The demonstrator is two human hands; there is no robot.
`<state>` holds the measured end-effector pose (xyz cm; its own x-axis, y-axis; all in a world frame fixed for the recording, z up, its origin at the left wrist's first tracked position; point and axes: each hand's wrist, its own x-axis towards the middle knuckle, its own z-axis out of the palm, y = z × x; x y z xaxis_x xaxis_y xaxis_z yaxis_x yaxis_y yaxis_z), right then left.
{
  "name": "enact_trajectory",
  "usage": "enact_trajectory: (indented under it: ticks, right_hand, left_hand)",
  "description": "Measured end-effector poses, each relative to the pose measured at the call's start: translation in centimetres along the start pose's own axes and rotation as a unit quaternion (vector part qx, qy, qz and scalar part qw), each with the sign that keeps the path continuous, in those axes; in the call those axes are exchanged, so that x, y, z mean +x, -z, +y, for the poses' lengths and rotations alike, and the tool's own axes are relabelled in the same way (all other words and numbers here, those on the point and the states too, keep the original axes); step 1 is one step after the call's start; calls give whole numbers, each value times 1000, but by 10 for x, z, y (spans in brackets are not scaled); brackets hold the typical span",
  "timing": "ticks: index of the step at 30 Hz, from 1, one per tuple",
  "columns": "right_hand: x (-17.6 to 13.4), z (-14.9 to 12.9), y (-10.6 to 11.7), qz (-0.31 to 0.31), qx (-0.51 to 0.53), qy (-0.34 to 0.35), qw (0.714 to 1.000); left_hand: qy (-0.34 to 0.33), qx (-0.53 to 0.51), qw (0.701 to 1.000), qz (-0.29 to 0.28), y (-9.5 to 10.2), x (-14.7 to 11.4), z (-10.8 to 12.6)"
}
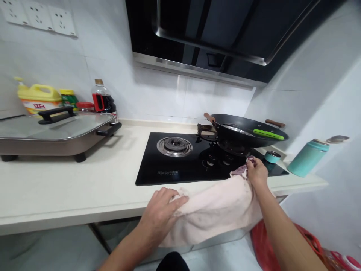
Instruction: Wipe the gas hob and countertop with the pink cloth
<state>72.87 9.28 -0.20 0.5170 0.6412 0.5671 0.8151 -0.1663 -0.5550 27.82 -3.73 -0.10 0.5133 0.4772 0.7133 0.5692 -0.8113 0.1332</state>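
A pale pink cloth is stretched between my two hands, hanging over the front edge of the counter. My left hand pinches its left corner just in front of the gas stove. At the other end, my right hand grips the cloth's upper right part, where a purplish patch shows near the fingers. That hand is over the stove's front right area, close to the knobs. Behind it sits a black wok on the right burner, with a bright green handle lying in it.
An electric pan with a glass lid stands on the left counter, bottles behind it. To the right are a teal flask and its small teal cup. The range hood hangs above. Red items lie on the floor.
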Motion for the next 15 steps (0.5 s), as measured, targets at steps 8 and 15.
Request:
enact_trajectory:
  ticks: [8,15]
  right_hand:
    - [18,-6,-27,-174,-111,129,970]
    - [-36,14,-2,-241,-148,232,931]
  left_hand:
    - [48,19,999,-12,-15,10,8]
    - [31,34,999,30,-23,4,5]
